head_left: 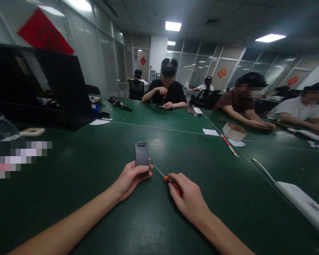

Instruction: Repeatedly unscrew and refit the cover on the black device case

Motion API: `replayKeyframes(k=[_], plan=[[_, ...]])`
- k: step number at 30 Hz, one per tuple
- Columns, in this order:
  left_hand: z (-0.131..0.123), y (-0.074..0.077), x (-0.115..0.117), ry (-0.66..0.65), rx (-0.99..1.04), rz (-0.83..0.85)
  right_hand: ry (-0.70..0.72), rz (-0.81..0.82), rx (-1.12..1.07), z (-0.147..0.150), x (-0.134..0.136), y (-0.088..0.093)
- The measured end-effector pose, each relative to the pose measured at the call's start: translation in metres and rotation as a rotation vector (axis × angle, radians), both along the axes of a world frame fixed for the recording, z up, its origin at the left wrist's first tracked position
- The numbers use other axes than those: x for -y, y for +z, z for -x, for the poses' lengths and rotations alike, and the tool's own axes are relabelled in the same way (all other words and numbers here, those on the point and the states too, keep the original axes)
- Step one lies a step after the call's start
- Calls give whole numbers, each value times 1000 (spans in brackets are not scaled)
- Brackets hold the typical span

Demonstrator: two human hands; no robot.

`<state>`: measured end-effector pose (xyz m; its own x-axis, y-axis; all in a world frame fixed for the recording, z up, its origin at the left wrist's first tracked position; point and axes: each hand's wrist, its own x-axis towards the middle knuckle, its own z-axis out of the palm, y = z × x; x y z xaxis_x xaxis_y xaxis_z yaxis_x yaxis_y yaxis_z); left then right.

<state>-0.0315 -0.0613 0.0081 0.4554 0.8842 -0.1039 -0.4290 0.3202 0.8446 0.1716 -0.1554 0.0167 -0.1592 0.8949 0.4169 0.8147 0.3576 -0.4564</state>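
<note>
My left hand (131, 179) is closed around the lower end of a flat, dark grey rectangular device (141, 154), thumb across its face. A slot shows near the device's top end; what kind of device it is I cannot tell. In my right hand (187, 193) lies a screwdriver (174, 185) with an orange and black handle, the fingers wrapped round it. Its thin metal shaft points up and left, and the tip is close to the fingers of my left hand, apart from the device's face.
A black screen or panel (63, 88) stands at the left. On the green table (101, 219) are a small open box (234, 131), a red-and-white strip (229, 146), papers (211, 132) and a white power strip (303, 202). Across the table a person (168, 90) works; others sit at the right.
</note>
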Motion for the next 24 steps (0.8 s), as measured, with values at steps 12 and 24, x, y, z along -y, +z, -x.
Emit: replayKeyframes(k=[12,24], plan=[[1,-10,-14,8,-236,-295,4,0,-264,2,1,17],[1,3,-44,-323,-127,-156,-134,208,-422,2,-5,3]])
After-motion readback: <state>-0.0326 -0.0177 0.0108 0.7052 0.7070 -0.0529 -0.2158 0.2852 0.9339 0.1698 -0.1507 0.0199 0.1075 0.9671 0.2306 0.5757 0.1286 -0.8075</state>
